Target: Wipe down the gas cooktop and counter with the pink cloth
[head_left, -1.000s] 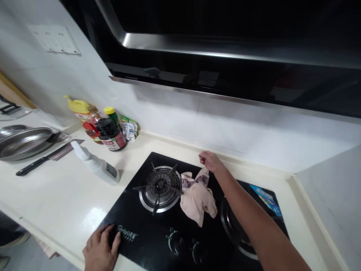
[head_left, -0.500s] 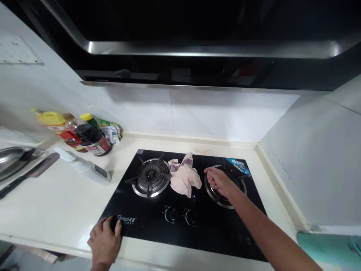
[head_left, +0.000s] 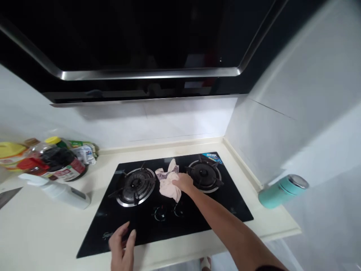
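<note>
A crumpled pale pink cloth with a patterned purple band lies on the black glass gas stove, between the two burners. My right hand has closed on the cloth's right side; its fingertips are partly hidden. Over the stove's front left edge, my left hand is empty, with thumb and fingers apart. Nearest to the cloth on its left is the left burner, and the right burner sits just beyond my right hand. Two control knobs, including the left knob, are in front of the cloth.
A white spray bottle lies left of the stove, before several sauce and oil bottles. Part of a knife blade shows at the left edge. A teal flask stands at the right. The range hood hangs low overhead.
My right hand has moved left from the right burner onto the cloth. My left hand has come off the stove's front left corner, fingers parted. The view has turned right, showing the whole flask.
</note>
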The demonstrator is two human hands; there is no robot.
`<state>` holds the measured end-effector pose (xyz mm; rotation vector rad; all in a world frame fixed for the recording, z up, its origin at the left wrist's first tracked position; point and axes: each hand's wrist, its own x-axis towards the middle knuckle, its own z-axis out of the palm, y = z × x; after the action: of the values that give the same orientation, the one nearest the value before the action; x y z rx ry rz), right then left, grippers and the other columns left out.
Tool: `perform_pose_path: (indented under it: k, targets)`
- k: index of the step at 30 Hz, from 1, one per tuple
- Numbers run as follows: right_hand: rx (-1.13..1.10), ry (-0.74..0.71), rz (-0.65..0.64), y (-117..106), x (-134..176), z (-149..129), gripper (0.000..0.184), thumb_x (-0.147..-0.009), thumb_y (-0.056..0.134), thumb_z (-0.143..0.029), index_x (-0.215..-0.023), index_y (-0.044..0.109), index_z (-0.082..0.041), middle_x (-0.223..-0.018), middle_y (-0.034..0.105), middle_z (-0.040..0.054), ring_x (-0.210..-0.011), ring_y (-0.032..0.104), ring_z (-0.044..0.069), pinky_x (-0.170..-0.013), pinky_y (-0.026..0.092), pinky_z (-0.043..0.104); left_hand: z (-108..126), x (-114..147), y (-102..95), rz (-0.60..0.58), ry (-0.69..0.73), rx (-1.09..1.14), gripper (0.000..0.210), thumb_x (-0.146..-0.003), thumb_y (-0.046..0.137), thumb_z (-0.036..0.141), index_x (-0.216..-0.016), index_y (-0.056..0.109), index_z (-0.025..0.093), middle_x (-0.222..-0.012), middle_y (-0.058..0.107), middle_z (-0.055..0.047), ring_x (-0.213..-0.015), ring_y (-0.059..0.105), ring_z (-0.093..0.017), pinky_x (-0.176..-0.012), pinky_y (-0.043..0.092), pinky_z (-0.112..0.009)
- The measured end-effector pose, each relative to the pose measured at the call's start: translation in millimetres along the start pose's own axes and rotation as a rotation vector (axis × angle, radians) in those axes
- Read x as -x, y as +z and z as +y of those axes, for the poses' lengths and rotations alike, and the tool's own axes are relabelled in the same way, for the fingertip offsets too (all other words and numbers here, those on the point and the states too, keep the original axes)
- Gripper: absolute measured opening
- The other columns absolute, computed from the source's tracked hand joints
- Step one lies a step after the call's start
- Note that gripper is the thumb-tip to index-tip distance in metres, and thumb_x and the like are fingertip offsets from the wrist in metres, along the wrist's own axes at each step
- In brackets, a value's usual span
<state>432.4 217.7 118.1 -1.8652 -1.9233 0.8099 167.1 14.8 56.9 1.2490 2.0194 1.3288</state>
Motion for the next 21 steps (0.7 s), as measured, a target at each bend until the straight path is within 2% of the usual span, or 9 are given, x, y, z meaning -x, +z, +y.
perform_pose_path:
  k: [3, 6, 8, 10, 13, 15, 17, 19, 21]
  targets:
    - [-0.153, -0.004, 0.095, -32.2, 35.5, 9.6, 0.025, -0.090, 0.067, -0.041, -0.098, 0.074, -0.018, -0.102, 0.076, 0.0074, -0.098, 0.071, 0.024, -0.080, 0.050, 0.029, 68.3, 13.8, 31.6, -0.261, -0.265, 0.431, 0.077, -0.082, 0.060, 0.076, -0.143, 0.052, 0.030, -0.156, 0.050, -0.010, -0.138, 0.056, -0.033, -0.107, 0.057, -0.051]
    - [-0.534, -0.093, 0.132, -65.2, 87.0, 17.5, 0.027, -0.087, 0.068, -0.043, -0.099, 0.074, -0.019, -0.094, 0.074, 0.0019, -0.085, 0.067, 0.019, -0.072, 0.049, 0.026, 126.4, 20.4, 62.5, -0.514, -0.366, 0.605, 0.082, -0.086, 0.058, 0.074, -0.156, 0.037, 0.037, -0.166, 0.041, -0.011, -0.140, 0.057, -0.033, -0.104, 0.060, -0.052]
    - [-0.847, -0.169, 0.113, -78.8, 125.0, 23.5, 0.028, -0.081, 0.072, -0.041, -0.097, 0.074, -0.018, -0.088, 0.072, 0.0008, -0.078, 0.063, 0.018, -0.068, 0.048, 0.026, 151.9, 25.2, 81.9, -0.644, -0.415, 0.663, 0.088, -0.086, 0.052, 0.079, -0.160, 0.033, 0.036, -0.163, 0.046, -0.013, -0.139, 0.058, -0.035, -0.103, 0.059, -0.055]
    - [-0.961, -0.182, 0.120, -82.4, 159.5, 32.1, 0.025, -0.075, 0.075, -0.038, -0.091, 0.073, -0.019, -0.084, 0.070, -0.0005, -0.076, 0.060, 0.017, -0.067, 0.046, 0.026, 166.3, 33.8, 100.4, -0.748, -0.530, 0.704, 0.098, -0.082, 0.046, 0.088, -0.159, 0.038, 0.028, -0.149, 0.062, -0.015, -0.138, 0.059, -0.038, -0.104, 0.058, -0.057]
    - [-0.764, -0.023, 0.268, -74.5, 199.0, 54.6, 0.021, -0.072, 0.078, -0.035, -0.085, 0.071, -0.021, -0.081, 0.068, -0.0022, -0.075, 0.057, 0.015, -0.068, 0.041, 0.026, 171.9, 56.8, 126.9, -0.904, -0.747, 0.777, 0.099, -0.076, 0.055, 0.089, -0.147, 0.055, 0.019, -0.118, 0.078, -0.016, -0.132, 0.064, -0.040, -0.105, 0.058, -0.054]
    - [-0.599, 0.115, 0.362, -67.8, 220.1, 76.6, 0.023, -0.075, 0.078, -0.038, -0.090, 0.072, -0.022, -0.083, 0.069, -0.0020, -0.076, 0.057, 0.016, -0.069, 0.039, 0.027, 171.2, 78.6, 144.1, -0.998, -0.856, 0.788, 0.082, -0.077, 0.071, 0.074, -0.135, 0.064, 0.018, -0.104, 0.081, -0.014, -0.121, 0.070, -0.038, -0.102, 0.060, -0.049]
    - [-0.514, 0.202, 0.388, -64.5, 241.2, 102.6, 0.026, -0.077, 0.077, -0.040, -0.095, 0.072, -0.023, -0.087, 0.070, -0.0014, -0.078, 0.057, 0.016, -0.071, 0.038, 0.028, 172.3, 103.8, 161.2, -1.047, -0.925, 0.673, 0.062, -0.077, 0.082, 0.053, -0.124, 0.068, 0.017, -0.092, 0.081, -0.011, -0.106, 0.076, -0.034, -0.092, 0.064, -0.045]
    - [-0.511, 0.244, 0.396, -64.4, 264.6, 130.9, 0.026, -0.075, 0.078, -0.038, -0.096, 0.073, -0.023, -0.087, 0.069, -0.0015, -0.078, 0.056, 0.015, -0.073, 0.038, 0.028, 176.9, 129.9, 178.3, -1.107, -0.926, 0.484, 0.051, -0.074, 0.087, 0.038, -0.117, 0.071, 0.015, -0.085, 0.081, -0.009, -0.091, 0.078, -0.031, -0.080, 0.064, -0.040]
    - [-0.643, 0.252, 0.399, -63.2, 290.9, 161.7, 0.030, -0.073, 0.078, -0.034, -0.100, 0.073, -0.023, -0.085, 0.066, -0.0027, -0.075, 0.054, 0.014, -0.072, 0.039, 0.027, 182.7, 154.5, 195.2, -1.218, -0.890, 0.348, 0.051, -0.068, 0.090, 0.033, -0.112, 0.072, 0.014, -0.081, 0.079, -0.008, -0.081, 0.078, -0.030, -0.068, 0.062, -0.036]
